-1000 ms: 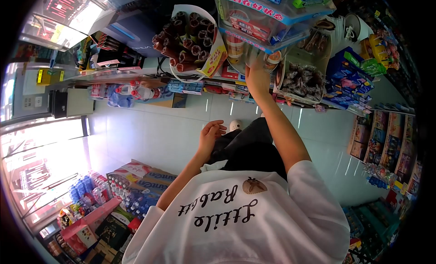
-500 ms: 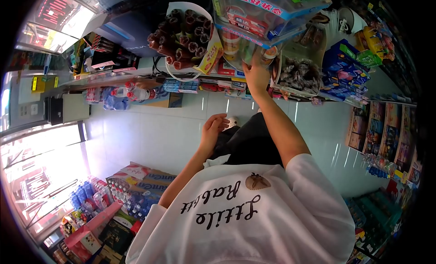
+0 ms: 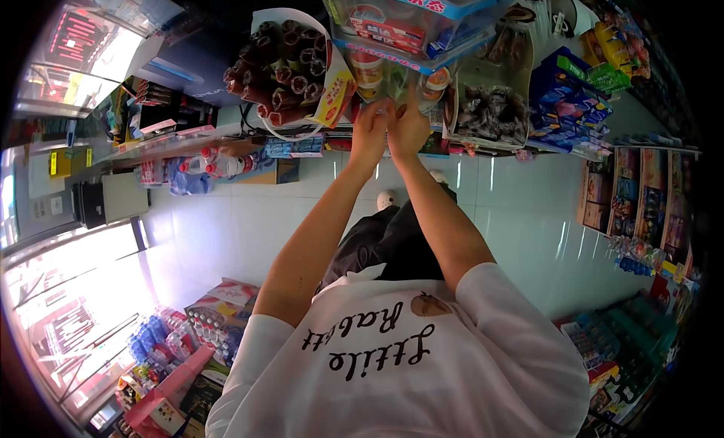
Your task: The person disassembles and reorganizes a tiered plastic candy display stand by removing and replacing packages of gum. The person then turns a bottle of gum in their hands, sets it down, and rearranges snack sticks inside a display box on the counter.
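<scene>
My left hand (image 3: 369, 135) and my right hand (image 3: 409, 130) are close together at the front edge of the goods counter, just below a clear tiered display rack (image 3: 392, 32). The fingers of my left hand are curled in toward my right hand. My right hand is closed too, apart from its index finger, which points up. Whatever lies between the fingertips is too small to make out. Behind my left hand stand stacked round tubs (image 3: 368, 70) with orange and white labels. Another round tub (image 3: 437, 81) sits just beyond my right hand.
A white bucket (image 3: 335, 68) of wrapped brown sticks stands left of my hands. On the right are a tray (image 3: 490, 140) of dark wrapped snacks and blue snack bags (image 3: 569, 102). Bottles (image 3: 226, 163) lie under the counter; a shelf rack (image 3: 641, 197) stands far right.
My left hand has risen from above my legs to the counter and met my right hand. My right hand has drawn slightly back and left from the tubs. The view has shifted slightly.
</scene>
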The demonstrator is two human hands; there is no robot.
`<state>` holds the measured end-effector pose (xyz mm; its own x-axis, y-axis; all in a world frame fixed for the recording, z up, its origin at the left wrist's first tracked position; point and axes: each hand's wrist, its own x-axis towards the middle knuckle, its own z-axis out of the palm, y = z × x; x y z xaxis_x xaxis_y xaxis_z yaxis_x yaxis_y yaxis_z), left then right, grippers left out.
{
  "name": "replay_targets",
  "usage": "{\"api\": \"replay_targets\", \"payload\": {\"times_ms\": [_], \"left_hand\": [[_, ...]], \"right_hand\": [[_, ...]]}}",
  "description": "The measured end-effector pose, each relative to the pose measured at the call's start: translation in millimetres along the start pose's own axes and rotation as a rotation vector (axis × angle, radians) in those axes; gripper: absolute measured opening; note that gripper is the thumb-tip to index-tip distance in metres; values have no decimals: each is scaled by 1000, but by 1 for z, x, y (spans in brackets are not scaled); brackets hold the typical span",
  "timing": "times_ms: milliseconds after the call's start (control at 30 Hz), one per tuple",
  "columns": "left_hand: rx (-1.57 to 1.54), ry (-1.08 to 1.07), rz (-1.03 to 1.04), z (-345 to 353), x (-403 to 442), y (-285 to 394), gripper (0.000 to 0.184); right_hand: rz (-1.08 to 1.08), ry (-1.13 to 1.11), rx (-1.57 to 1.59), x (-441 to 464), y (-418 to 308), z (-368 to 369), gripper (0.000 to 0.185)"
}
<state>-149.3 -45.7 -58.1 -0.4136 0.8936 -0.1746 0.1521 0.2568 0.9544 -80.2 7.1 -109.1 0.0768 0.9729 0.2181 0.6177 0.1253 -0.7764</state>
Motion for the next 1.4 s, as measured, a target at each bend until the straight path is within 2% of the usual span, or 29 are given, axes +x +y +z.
{"api": "replay_targets", "payload": {"times_ms": [100, 133, 233, 333, 433, 533, 633, 733, 800, 933, 1033, 1133, 1233, 1333, 1400], "left_hand": [[-88, 5, 4, 10, 22, -19, 35], [-23, 18, 27, 12, 27, -24, 36], [82, 45, 37, 16, 33, -29, 36], [-1, 57, -61, 18, 33, -22, 36], [-62, 68, -88, 17, 33, -18, 37], [-52, 61, -74, 17, 40, -32, 39], [-72, 50, -143, 13, 42, -36, 43], [-101, 32, -263, 8, 38, -23, 48], [-121, 0, -350, 4, 35, -12, 53], [-50, -15, -233, 6, 46, -37, 58], [-48, -52, -215, 5, 48, -42, 58], [-55, -53, -233, 5, 46, -37, 58], [-46, -70, -253, 4, 45, -32, 60], [-23, -96, -224, 1, 44, -30, 60], [39, -107, -187, -1, 44, -28, 59]], "right_hand": [[-18, 33, -72, 0, 5, 3, 22], [-19, 53, -88, 1, 6, 5, 21], [193, 102, -23, 0, -1, 17, 18], [142, 195, 22, -2, 1, 29, 19], [179, 188, 244, -7, -5, 25, 27], [550, 343, 712, -14, -24, 29, 37], [689, 288, 765, -1, -28, 23, 43], [667, 315, 611, 5, -16, 36, 43], [625, 303, 675, 2, -11, 38, 43], [498, 147, 740, -1, -21, 23, 43], [604, 112, 694, 5, -35, 12, 40], [599, 229, 817, 3, -22, 37, 39], [691, 236, 958, 4, -15, 45, 38], [829, 165, 969, 14, -17, 38, 36], [855, 205, 1032, 17, -25, 36, 36]]}}
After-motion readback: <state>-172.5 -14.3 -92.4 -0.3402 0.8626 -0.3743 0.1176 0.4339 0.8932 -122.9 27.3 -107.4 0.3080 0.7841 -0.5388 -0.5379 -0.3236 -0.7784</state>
